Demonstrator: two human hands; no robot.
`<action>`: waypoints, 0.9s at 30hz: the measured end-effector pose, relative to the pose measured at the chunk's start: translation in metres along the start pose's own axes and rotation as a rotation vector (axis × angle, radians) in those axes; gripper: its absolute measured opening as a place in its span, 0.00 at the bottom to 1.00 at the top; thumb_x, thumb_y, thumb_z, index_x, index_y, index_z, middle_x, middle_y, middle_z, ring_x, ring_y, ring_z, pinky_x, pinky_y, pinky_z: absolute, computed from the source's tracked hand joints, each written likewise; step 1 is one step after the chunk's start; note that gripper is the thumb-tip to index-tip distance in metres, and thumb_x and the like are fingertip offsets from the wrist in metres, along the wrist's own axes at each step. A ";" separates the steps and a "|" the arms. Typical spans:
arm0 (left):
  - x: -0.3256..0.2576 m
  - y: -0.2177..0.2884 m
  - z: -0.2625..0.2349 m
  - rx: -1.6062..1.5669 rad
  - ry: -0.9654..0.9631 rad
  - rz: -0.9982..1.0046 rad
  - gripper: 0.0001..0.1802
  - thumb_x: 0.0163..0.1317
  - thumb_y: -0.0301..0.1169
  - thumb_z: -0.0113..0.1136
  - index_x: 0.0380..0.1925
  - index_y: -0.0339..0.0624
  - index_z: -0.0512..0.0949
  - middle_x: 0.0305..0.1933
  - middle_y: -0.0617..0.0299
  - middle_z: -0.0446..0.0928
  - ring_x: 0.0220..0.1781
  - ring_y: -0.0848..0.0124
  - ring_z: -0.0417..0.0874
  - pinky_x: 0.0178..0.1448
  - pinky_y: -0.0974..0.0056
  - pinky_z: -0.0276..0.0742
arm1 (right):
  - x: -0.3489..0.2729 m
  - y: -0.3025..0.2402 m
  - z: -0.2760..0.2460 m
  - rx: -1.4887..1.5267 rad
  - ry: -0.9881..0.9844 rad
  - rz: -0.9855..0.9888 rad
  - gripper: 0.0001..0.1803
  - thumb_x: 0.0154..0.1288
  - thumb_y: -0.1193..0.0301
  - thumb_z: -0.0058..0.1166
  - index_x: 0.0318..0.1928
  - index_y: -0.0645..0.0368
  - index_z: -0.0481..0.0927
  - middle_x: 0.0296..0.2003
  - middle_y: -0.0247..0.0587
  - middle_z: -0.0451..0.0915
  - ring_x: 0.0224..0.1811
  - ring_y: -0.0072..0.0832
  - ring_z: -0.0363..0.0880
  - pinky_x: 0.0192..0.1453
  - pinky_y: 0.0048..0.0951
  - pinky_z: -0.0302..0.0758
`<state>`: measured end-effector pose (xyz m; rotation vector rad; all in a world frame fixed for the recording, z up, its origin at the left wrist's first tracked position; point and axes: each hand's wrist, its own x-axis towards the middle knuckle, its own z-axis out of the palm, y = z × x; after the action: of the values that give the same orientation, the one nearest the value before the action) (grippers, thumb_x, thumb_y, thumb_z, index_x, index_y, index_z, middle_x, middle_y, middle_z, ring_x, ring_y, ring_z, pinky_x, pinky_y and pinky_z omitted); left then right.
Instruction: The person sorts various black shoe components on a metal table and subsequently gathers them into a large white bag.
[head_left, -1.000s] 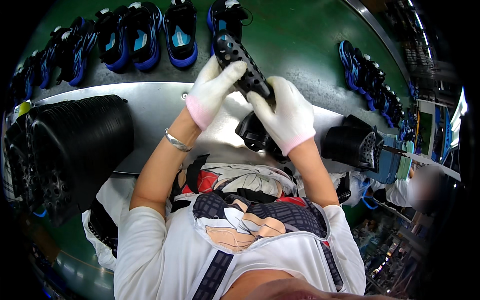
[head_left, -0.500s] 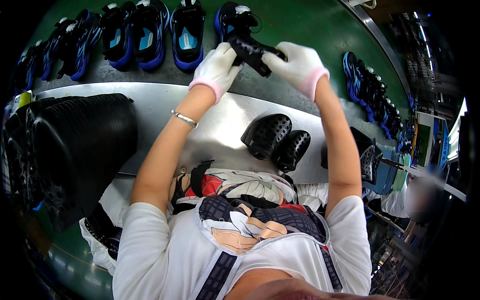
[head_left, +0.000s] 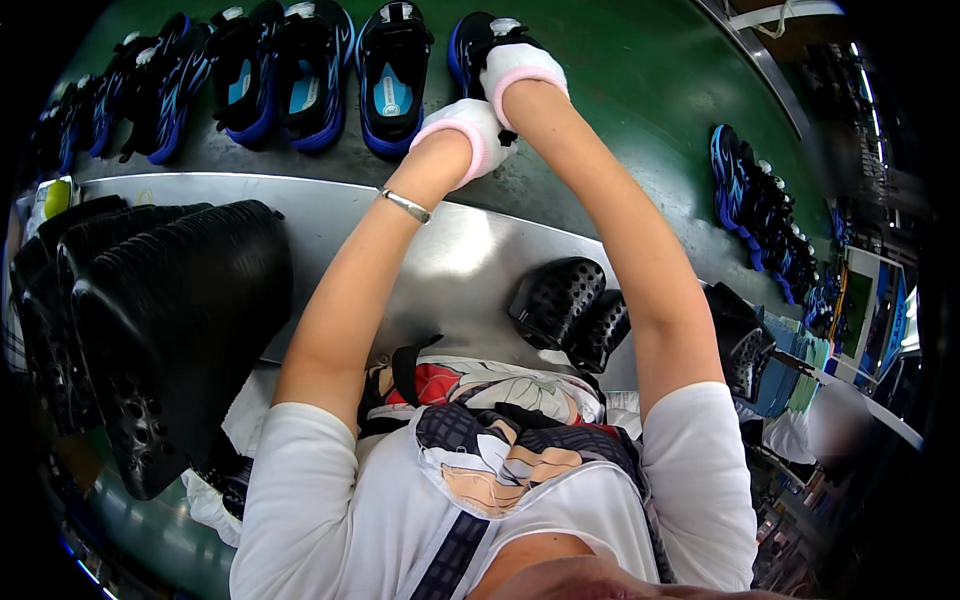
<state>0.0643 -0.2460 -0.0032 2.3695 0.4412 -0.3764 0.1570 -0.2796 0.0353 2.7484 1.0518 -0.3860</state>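
A black and blue sneaker [head_left: 462, 52] stands at the far side of the bench, partly covered by my gloved hands. My left hand [head_left: 478, 138], in a white glove with a pink cuff, is closed around its heel end, where a small dark piece shows by the fingers. Over the upper lies my right hand [head_left: 523, 72], gloved alike, its fingers hidden from view. The black perforated shoe insert is out of sight behind the hands. Two similar shoe inserts [head_left: 558, 298] lie on the metal shelf close to my right forearm.
More black and blue sneakers [head_left: 393, 85] line the green surface at left, and another row [head_left: 735, 190] stands at right. Large nested stacks of black perforated inserts [head_left: 180, 310] occupy the left of the metal shelf [head_left: 455, 290]. Another insert [head_left: 740, 345] sits beyond my right elbow.
The shoe insert, visible between my hands before, is now hidden. My right hand has moved left over the sneaker; my left hand has shifted right and nearer. The whole view has shifted slightly.
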 end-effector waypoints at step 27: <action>-0.012 -0.028 -0.003 -0.188 0.148 -0.008 0.28 0.60 0.39 0.67 0.52 0.27 0.75 0.26 0.57 0.78 0.18 0.73 0.77 0.21 0.68 0.71 | -0.032 0.181 -0.044 0.229 0.167 0.069 0.17 0.63 0.64 0.45 0.46 0.53 0.84 0.45 0.48 0.84 0.49 0.47 0.83 0.51 0.44 0.80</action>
<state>0.0419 -0.2268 -0.0126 2.2201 0.5302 -0.1558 0.2642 -0.4221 0.0996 3.0578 1.0017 -0.2878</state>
